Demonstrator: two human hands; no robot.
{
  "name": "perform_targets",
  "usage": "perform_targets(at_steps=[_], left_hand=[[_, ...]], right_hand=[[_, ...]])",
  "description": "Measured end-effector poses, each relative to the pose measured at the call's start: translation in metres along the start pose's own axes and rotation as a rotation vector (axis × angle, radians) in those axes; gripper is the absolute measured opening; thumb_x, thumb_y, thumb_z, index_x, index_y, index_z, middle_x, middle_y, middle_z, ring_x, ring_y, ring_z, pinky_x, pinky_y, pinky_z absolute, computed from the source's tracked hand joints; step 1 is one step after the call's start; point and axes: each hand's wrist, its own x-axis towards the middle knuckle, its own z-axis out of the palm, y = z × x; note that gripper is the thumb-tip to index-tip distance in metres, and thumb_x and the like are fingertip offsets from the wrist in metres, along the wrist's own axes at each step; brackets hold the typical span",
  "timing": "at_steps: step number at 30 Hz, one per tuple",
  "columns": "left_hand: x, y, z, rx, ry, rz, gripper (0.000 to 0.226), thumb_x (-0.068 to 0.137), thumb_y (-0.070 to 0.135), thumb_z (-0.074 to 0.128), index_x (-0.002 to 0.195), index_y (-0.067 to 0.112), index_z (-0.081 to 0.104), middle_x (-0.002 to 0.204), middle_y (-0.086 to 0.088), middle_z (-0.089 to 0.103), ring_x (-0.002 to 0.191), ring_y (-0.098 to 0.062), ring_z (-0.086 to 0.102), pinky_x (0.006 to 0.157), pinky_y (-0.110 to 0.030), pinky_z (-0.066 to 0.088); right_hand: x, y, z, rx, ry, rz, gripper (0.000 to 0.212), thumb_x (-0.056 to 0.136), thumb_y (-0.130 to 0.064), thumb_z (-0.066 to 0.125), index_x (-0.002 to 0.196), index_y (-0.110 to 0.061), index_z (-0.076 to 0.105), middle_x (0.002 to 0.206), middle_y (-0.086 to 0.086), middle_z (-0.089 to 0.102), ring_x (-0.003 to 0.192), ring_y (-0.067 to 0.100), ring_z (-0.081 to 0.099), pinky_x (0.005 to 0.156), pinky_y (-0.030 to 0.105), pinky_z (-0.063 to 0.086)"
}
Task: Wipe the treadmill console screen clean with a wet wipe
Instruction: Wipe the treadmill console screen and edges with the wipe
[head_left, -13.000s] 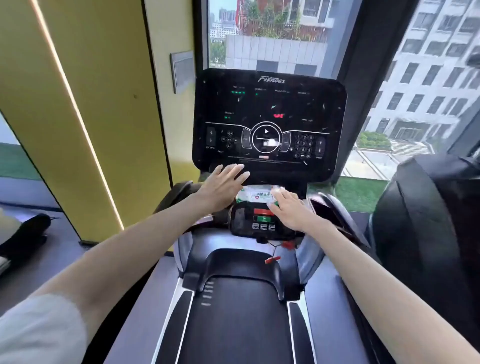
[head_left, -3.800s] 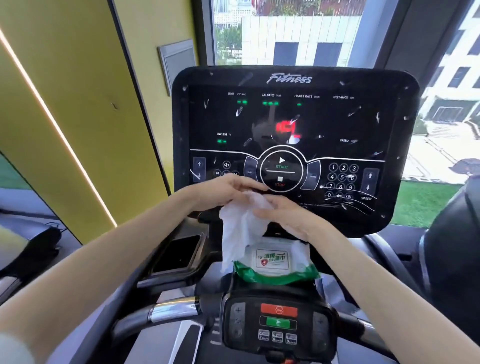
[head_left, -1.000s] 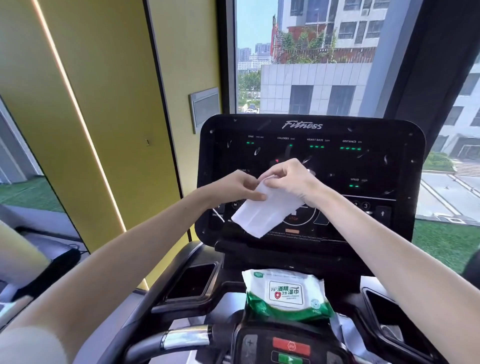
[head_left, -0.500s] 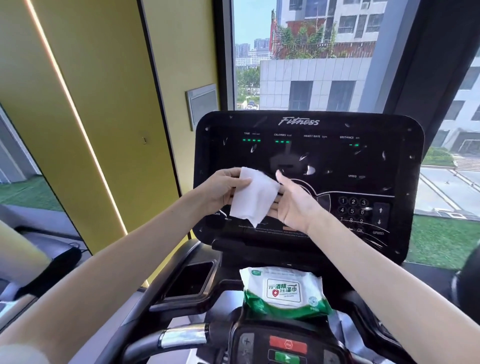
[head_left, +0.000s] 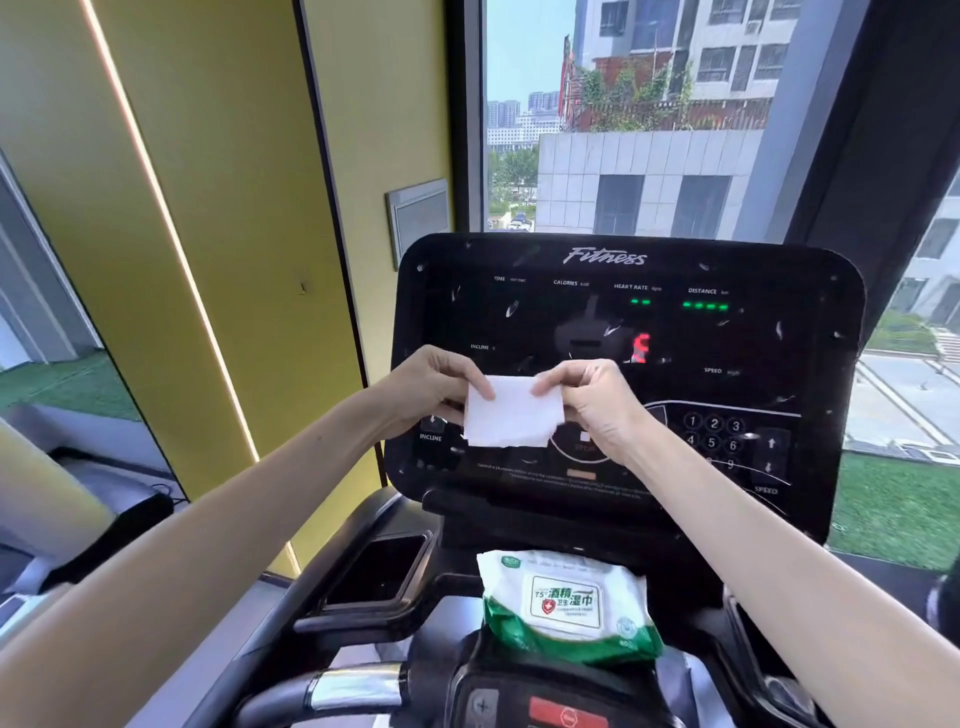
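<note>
White wipe (head_left: 511, 413) hanging before smudged screen (head_left: 623, 338); left hand (head_left: 434, 384), right hand (head_left: 592, 400) each pinching top corner. Risk: thin pinch slipping, wipe dropping; pressing hard triggering buttons.

**White wipe on a speckled black treadmill console**

At centre frame, a plain white wet wipe (head_left: 511, 413) stands out against the glossy black console screen (head_left: 623, 332). The screen is flecked all over with pale grey-white specks and smears. It carries white lettering, short green dashes at upper right and one glowing red digit near its middle. At lower centre, the wipes pack (head_left: 566, 603) is white above and green below, with a small red shield on its label. On the left, the wall (head_left: 234, 208) is mustard yellow, crossed by a pale lit stripe. A red button (head_left: 569, 716) shows at the bottom edge.
</note>
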Motion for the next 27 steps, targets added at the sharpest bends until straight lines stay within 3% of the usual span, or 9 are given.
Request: perform_targets(at_steps=[5, 7, 10, 14, 16, 18, 21, 24, 27], left_hand=[[0.002, 0.004, 0.006, -0.022, 0.026, -0.032, 0.033, 0.093, -0.004, 0.044, 0.071, 0.007, 0.065, 0.096, -0.015, 0.062, 0.09, -0.031, 0.064, 0.06, -0.029, 0.056], [0.003, 0.006, 0.012, -0.09, 0.061, -0.077, 0.031, 0.094, 0.0, 0.041, 0.077, 0.007, 0.066, 0.097, -0.014, 0.064, 0.089, -0.028, 0.064, 0.059, -0.028, 0.054], [0.005, 0.007, 0.02, -0.164, 0.13, -0.149, 0.011, 0.083, 0.011, 0.058, 0.086, 0.007, 0.068, 0.103, -0.016, 0.066, 0.092, -0.029, 0.066, 0.068, -0.035, 0.055], [0.007, -0.001, 0.029, 0.175, 0.169, 0.015, 0.032, 0.079, 0.01, 0.07, 0.107, 0.021, 0.059, 0.091, -0.016, 0.063, 0.078, -0.021, 0.061, 0.065, -0.033, 0.049], [0.009, -0.001, 0.04, 0.319, 0.23, 0.098, 0.043, 0.077, 0.006, 0.07, 0.114, 0.02, 0.053, 0.073, -0.009, 0.055, 0.064, -0.013, 0.052, 0.059, -0.022, 0.042], [0.011, 0.003, 0.054, 0.496, 0.345, 0.156, 0.037, 0.076, 0.004, 0.066, 0.11, 0.014, 0.054, 0.064, 0.004, 0.043, 0.056, -0.007, 0.04, 0.051, -0.012, 0.032], [0.012, 0.003, 0.068, 0.559, 0.478, 0.195, 0.024, 0.078, 0.0, 0.058, 0.1, 0.01, 0.058, 0.075, 0.006, 0.051, 0.068, -0.007, 0.048, 0.055, -0.011, 0.036], [0.011, -0.006, 0.077, 0.632, 0.521, 0.267, 0.019, 0.079, 0.001, 0.06, 0.095, 0.01, 0.062, 0.092, 0.0, 0.059, 0.082, -0.013, 0.054, 0.07, -0.025, 0.047], [0.006, -0.014, 0.08, 0.684, 0.566, 0.306, 0.019, 0.084, 0.003, 0.06, 0.101, 0.01, 0.065, 0.093, 0.003, 0.054, 0.081, -0.013, 0.053, 0.07, -0.025, 0.045]], right_hand=[[-0.002, -0.002, -0.003, 0.0, 0.012, 0.003, 0.037, 0.075, 0.023, 0.044, 0.062, -0.003, 0.068, 0.085, 0.012, 0.068, 0.077, 0.021, 0.064, 0.057, 0.026, 0.054], [-0.003, -0.005, -0.005, -0.009, -0.003, 0.026, 0.032, 0.078, 0.018, 0.043, 0.072, 0.001, 0.07, 0.089, 0.021, 0.068, 0.083, 0.026, 0.064, 0.064, 0.033, 0.057], [-0.007, -0.011, -0.009, -0.042, -0.018, 0.071, 0.03, 0.075, 0.008, 0.042, 0.082, 0.005, 0.071, 0.097, 0.029, 0.066, 0.087, 0.027, 0.061, 0.078, 0.045, 0.055], [-0.008, -0.014, -0.01, -0.106, -0.074, 0.112, 0.026, 0.082, -0.002, 0.048, 0.087, 0.002, 0.073, 0.099, 0.021, 0.068, 0.084, 0.021, 0.062, 0.064, 0.028, 0.055], [-0.007, -0.013, -0.01, -0.177, -0.112, 0.141, 0.021, 0.084, -0.007, 0.055, 0.088, -0.002, 0.074, 0.099, 0.015, 0.07, 0.086, 0.015, 0.062, 0.063, 0.024, 0.054], [-0.004, -0.009, -0.009, -0.23, -0.113, 0.179, 0.016, 0.08, -0.013, 0.064, 0.086, -0.002, 0.074, 0.096, 0.016, 0.07, 0.087, 0.017, 0.063, 0.066, 0.024, 0.055], [0.0, -0.007, -0.006, -0.231, -0.033, 0.217, 0.016, 0.08, -0.011, 0.065, 0.085, 0.003, 0.071, 0.092, 0.019, 0.067, 0.084, 0.023, 0.063, 0.058, 0.02, 0.053], [0.006, -0.009, 0.0, -0.086, 0.004, 0.264, 0.018, 0.079, -0.003, 0.06, 0.091, 0.009, 0.068, 0.1, 0.029, 0.066, 0.092, 0.036, 0.066, 0.069, 0.032, 0.059], [0.007, -0.01, 0.007, 0.009, 0.023, 0.314, 0.022, 0.08, 0.003, 0.055, 0.096, 0.014, 0.064, 0.096, 0.03, 0.067, 0.081, 0.033, 0.068, 0.067, 0.034, 0.059]])
